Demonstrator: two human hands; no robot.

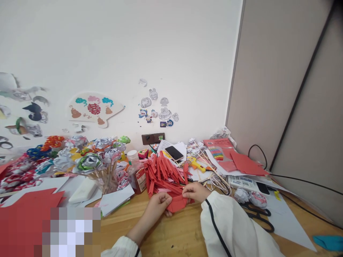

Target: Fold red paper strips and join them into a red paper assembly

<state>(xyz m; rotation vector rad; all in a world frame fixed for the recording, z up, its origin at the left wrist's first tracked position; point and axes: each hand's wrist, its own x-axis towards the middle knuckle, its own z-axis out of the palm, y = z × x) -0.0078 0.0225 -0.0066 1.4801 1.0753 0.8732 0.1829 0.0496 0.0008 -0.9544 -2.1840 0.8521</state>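
Note:
Between my two hands is a piece of red paper, held just above the wooden table. My left hand pinches its left side between thumb and fingers. On the right side, my right hand grips the paper's upper edge with thumb and forefinger. Directly behind my hands lies a heap of folded red paper strips. Part of the held sheet is hidden by my fingers.
Paper flowers on sticks and a bottle stand to the left. A phone, a yellow glue gun and red paper sheets lie behind. Black-handled scissors rest at the right.

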